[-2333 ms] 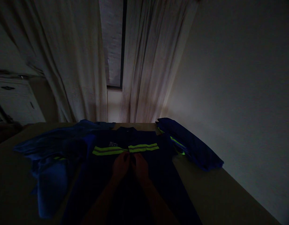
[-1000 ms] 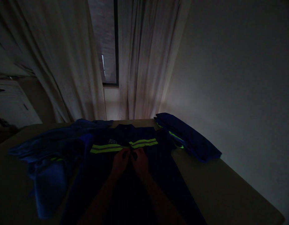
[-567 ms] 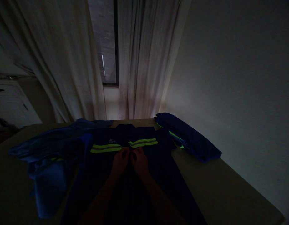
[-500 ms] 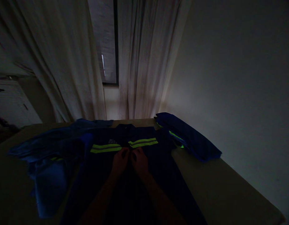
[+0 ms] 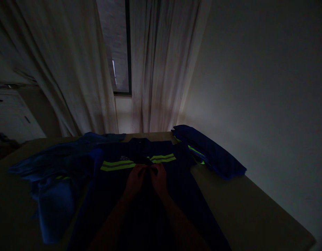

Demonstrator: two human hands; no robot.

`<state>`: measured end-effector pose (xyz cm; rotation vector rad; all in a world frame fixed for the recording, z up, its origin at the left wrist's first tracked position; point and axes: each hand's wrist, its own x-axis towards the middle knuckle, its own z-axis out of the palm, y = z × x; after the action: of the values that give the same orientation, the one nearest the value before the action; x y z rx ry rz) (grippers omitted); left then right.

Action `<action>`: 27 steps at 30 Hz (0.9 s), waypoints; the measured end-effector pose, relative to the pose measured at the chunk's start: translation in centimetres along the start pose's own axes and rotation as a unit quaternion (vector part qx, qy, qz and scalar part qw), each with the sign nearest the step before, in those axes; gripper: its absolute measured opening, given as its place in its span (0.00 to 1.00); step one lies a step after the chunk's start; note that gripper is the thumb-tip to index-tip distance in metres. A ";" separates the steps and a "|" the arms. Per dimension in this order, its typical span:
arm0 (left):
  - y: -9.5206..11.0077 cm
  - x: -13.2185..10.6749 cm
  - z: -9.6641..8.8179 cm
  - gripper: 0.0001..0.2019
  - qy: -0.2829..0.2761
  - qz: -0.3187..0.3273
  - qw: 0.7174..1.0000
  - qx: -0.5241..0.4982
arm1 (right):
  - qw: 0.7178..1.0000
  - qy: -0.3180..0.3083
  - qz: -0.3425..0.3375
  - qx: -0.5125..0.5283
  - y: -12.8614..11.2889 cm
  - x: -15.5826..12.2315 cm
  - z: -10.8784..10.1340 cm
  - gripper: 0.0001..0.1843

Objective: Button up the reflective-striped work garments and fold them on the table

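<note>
A dark navy work jacket (image 5: 176, 181) with yellow-green reflective stripes lies spread out, its collar (image 5: 140, 142) toward the window. At the middle of its chest, my left hand (image 5: 136, 177) pinches the front of the jacket just below the left-hand stripe. Right beside it, my right hand (image 5: 158, 176) is closed on the other front edge, under the right-hand stripe. The cloth between my fingers is bunched and dark; any button or zip there is hidden. Small pale lettering shows above the left stripe.
Rumpled blue clothing (image 5: 56, 195) lies to the left. A folded navy garment (image 5: 210, 151) with green trim rests at the right against the wall (image 5: 268, 104). Curtains (image 5: 163, 69) hang behind the table (image 5: 244, 216). A white cabinet (image 5: 14, 115) stands at far left.
Both hands have shifted slightly, the right one a little to the right. The cloth at the jacket's front is now lifted over the inner end of the right stripe.
</note>
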<state>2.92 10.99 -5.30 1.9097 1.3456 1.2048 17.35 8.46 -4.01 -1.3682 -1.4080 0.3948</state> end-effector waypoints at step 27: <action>0.7 3.8 -1.4 0.20 0.020 -0.080 0.962 0.262 | 0.987 -0.119 0.062 0.089 -3.4 -3.2 -5.9 0.18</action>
<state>2.48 14.08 -2.66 2.0692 1.9479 0.8657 19.73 2.31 -0.51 -1.2972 -1.4447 0.7678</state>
